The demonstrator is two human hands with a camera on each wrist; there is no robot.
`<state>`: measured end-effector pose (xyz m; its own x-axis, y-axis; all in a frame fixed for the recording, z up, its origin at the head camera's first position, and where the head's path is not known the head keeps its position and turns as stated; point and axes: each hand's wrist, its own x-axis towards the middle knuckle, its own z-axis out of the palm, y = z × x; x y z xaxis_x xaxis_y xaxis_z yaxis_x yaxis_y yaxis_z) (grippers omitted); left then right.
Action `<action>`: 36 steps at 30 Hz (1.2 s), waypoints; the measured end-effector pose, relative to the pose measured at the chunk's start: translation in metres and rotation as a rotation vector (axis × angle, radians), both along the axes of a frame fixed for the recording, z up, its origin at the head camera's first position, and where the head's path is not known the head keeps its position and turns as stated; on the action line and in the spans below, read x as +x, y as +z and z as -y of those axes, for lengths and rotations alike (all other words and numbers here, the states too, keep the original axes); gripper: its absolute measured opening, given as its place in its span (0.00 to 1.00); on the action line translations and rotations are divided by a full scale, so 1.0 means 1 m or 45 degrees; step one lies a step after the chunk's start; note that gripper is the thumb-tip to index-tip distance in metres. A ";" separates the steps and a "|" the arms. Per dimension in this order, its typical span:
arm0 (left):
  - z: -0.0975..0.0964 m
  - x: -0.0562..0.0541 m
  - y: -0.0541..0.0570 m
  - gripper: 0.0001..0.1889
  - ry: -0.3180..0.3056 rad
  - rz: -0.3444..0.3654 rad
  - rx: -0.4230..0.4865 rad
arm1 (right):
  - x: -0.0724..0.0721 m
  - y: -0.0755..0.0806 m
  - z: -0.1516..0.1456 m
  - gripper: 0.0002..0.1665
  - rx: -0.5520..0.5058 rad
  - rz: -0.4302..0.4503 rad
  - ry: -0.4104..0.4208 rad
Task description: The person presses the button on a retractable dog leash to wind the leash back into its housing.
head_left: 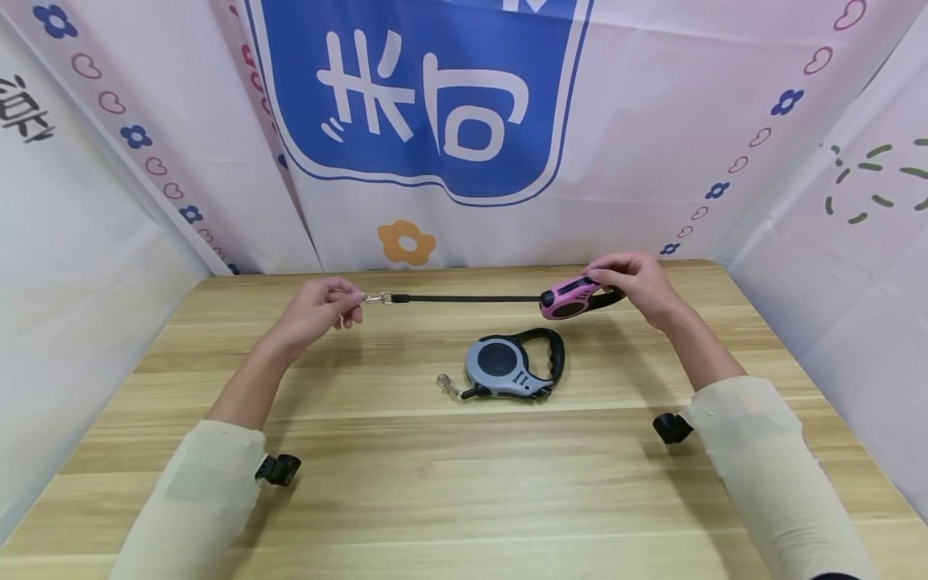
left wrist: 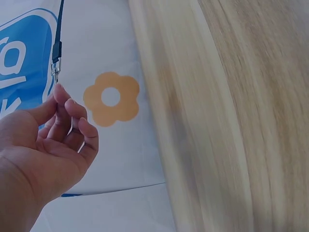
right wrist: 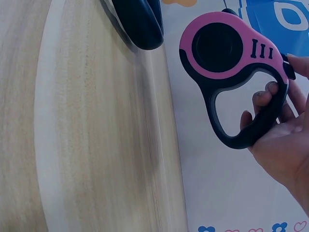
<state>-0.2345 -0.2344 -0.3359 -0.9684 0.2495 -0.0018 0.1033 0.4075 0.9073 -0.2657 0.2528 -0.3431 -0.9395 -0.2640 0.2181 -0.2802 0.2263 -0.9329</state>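
Note:
My right hand (head_left: 638, 283) grips the black looped handle of a pink and black retractable dog leash (head_left: 558, 307). In the right wrist view its fingers pass through the handle loop and the thumb lies by the black button (right wrist: 288, 70). A black cord (head_left: 471, 299) runs taut and level from the leash body to a metal snap clip (head_left: 387, 298). My left hand (head_left: 319, 310) pinches the end of that clip between thumb and fingertips. Below the cord, a grey and black retractable leash (head_left: 474, 361) lies on the table, its own clip (head_left: 444, 382) pointing left.
The wooden table (head_left: 435, 499) reaches back to a white printed cloth (head_left: 631, 145) with a blue sign. Cloth walls (head_left: 80, 266) also stand at both sides. Small black cameras (head_left: 284, 470) are fixed at my sleeves.

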 end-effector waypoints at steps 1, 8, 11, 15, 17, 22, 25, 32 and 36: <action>0.000 0.000 0.000 0.12 0.000 -0.005 0.002 | 0.000 0.000 0.000 0.10 -0.001 0.000 0.007; -0.002 -0.001 0.001 0.12 0.009 -0.012 -0.004 | 0.000 0.001 0.003 0.12 0.004 0.005 0.039; -0.003 -0.001 0.001 0.13 0.004 -0.010 0.001 | 0.000 0.001 0.004 0.12 0.010 -0.002 0.054; -0.003 -0.001 0.001 0.11 0.003 -0.009 0.000 | -0.001 0.000 0.006 0.12 -0.005 -0.014 0.072; -0.003 -0.001 0.002 0.10 0.003 -0.007 -0.002 | -0.001 0.000 0.007 0.12 -0.016 -0.021 0.079; -0.004 -0.001 0.002 0.09 0.007 -0.013 -0.008 | -0.002 0.000 0.009 0.09 -0.032 -0.040 0.087; -0.004 -0.001 0.001 0.09 0.015 -0.015 -0.002 | -0.001 0.000 0.011 0.08 -0.024 -0.049 0.098; -0.004 -0.001 -0.001 0.09 0.024 -0.008 0.003 | -0.002 0.000 0.013 0.07 -0.018 -0.058 0.119; -0.004 -0.001 -0.001 0.09 0.028 -0.004 0.008 | -0.002 -0.001 0.013 0.07 -0.017 -0.064 0.122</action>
<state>-0.2354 -0.2299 -0.3369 -0.9736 0.2281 0.0032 0.0976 0.4038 0.9096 -0.2679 0.2395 -0.3443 -0.8978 -0.3492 0.2683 -0.3464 0.1838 -0.9199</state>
